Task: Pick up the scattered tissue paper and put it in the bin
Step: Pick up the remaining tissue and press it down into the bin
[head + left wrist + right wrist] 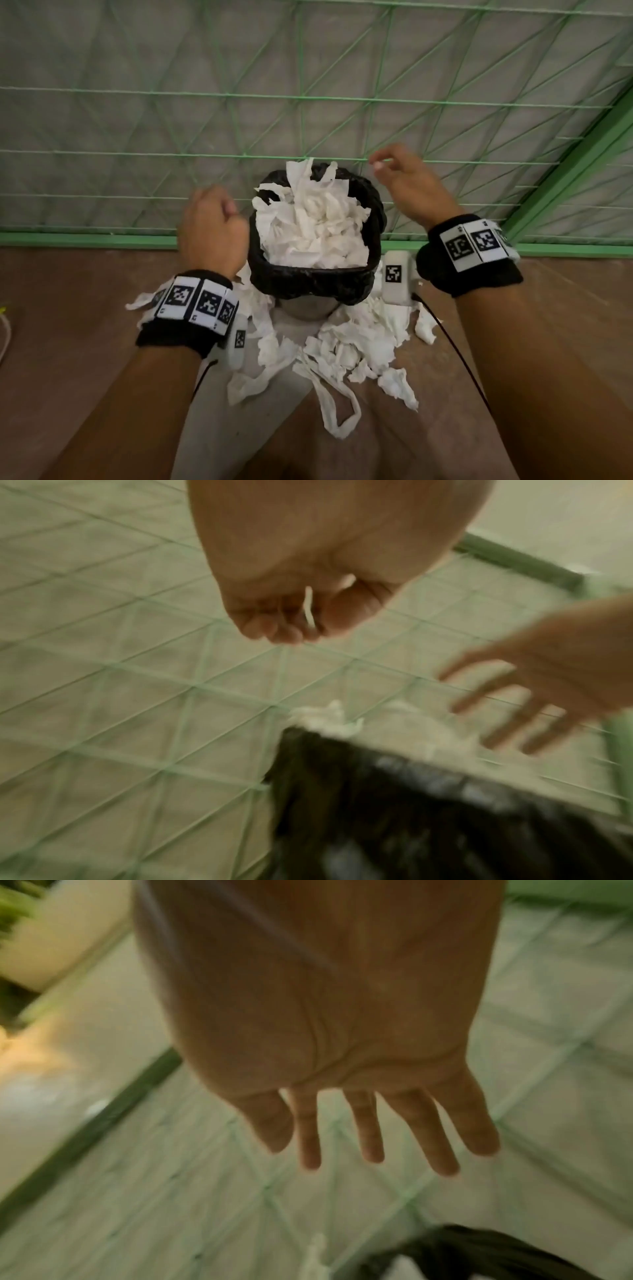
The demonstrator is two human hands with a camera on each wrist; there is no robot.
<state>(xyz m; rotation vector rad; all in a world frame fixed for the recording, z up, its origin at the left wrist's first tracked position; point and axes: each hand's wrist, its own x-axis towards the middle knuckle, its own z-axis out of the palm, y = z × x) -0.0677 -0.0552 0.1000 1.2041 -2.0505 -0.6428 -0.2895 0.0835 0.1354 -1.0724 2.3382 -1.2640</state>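
Observation:
A bin with a black liner (308, 282) stands against the green netting, heaped over its rim with white tissue paper (315, 226). More torn tissue (356, 346) lies scattered on the floor on the near side of its base. My left hand (212, 226) hovers just left of the rim with fingers curled. In the left wrist view it (291, 615) pinches a thin white tissue scrap (309, 607). My right hand (400, 178) is raised to the right of the bin, fingers (366, 1129) straight and spread, holding nothing. The liner (377, 804) shows blurred below.
Green netting (308, 99) on a green frame bar (85, 238) rises directly behind the bin. A slanted green post (565, 164) stands at the right. Brown floor (85, 308) spreads to both sides. Thin cables (462, 359) hang from my wrists.

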